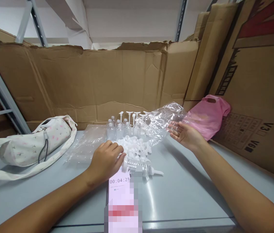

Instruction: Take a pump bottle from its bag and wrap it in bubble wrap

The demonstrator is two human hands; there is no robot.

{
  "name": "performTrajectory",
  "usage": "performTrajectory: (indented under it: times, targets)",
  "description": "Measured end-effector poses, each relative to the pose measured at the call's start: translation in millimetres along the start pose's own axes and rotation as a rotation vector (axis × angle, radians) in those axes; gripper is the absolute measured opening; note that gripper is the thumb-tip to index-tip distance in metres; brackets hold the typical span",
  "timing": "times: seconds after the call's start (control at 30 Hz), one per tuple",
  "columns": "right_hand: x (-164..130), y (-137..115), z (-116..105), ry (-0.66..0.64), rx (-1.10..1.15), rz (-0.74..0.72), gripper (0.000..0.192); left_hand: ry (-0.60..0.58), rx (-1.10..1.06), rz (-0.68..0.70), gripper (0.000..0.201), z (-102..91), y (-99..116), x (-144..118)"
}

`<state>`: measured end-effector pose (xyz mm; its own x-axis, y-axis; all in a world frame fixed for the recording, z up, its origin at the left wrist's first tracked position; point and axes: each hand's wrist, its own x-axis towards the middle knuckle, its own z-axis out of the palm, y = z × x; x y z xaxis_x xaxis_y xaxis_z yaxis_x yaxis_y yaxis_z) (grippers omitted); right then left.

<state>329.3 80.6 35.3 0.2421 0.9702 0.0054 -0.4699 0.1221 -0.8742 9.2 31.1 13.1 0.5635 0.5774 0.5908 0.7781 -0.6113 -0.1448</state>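
My left hand (106, 159) has its fingers curled, with the thumb against the end of a clear ribbed plastic pump bottle (138, 166). That bottle lies on its side, its white nozzle pointing right. My right hand (185, 135) is open, fingers stretched out by the edge of a crumpled clear plastic bag (162, 123); whether they touch it I cannot tell. Between the hands is a pile of small white plastic parts (137, 145). Behind it stand several clear bottles (119, 130) and white pump heads with stems (129, 114).
A phone (121, 194) showing a timer lies on the grey table (175, 200) at the front. A white patterned fabric bag (34, 140) sits left, by a flat clear plastic sheet (86, 142). A pink plastic bag (208, 118) rests right. Cardboard (103, 81) walls the back.
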Motion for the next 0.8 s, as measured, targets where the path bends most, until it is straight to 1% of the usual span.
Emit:
performTrajectory:
  times: [0.1,0.17,0.23,0.3,0.37,0.43,0.5,0.57,0.63,0.73,0.8]
  targets:
    - [-2.4,-0.7,1.9,-0.013,-0.011,-0.008,0.028,0.064,0.010,0.087,0.019,0.5,-0.9,-0.5]
    - [-3.4,-0.9,2.8,-0.022,-0.022,-0.015,0.027,0.107,0.031,0.204,0.015,1.2,-1.1,-1.8]
    - [-3.9,-0.5,3.4,-0.025,-0.033,-0.017,0.026,0.144,0.063,0.332,0.016,1.7,0.1,-3.4]
    - [-3.9,0.4,3.8,-0.031,-0.037,-0.013,0.026,0.162,0.097,0.434,0.019,1.5,2.7,-4.7]
    - [-3.8,1.5,3.8,-0.039,-0.034,-0.006,0.026,0.147,0.130,0.493,0.018,1.0,5.7,-5.5]
    - [-3.8,2.4,3.7,-0.047,-0.027,0.001,0.026,0.086,0.164,0.508,0.018,0.4,7.6,-5.6]
    - [-4.1,2.7,3.6,-0.050,-0.020,0.003,0.025,0.010,0.179,0.491,0.021,0.2,7.6,-4.9]
    - [-4.6,2.4,3.6,-0.052,-0.016,-0.002,0.025,-0.053,0.160,0.462,0.027,0.5,6.1,-3.4]
    - [-5.4,1.6,3.8,-0.053,-0.020,-0.006,0.026,-0.094,0.097,0.418,0.033,0.8,4.6,-1.3]
    - [-6.6,0.2,4.2,-0.048,-0.022,-0.002,0.027,-0.104,-0.056,0.335,0.037,-1.0,5.2,1.7]
    - [-7.5,-0.7,4.5,-0.041,-0.019,-0.003,0.028,-0.092,-0.157,0.316,0.033,-4.0,8.2,2.7]
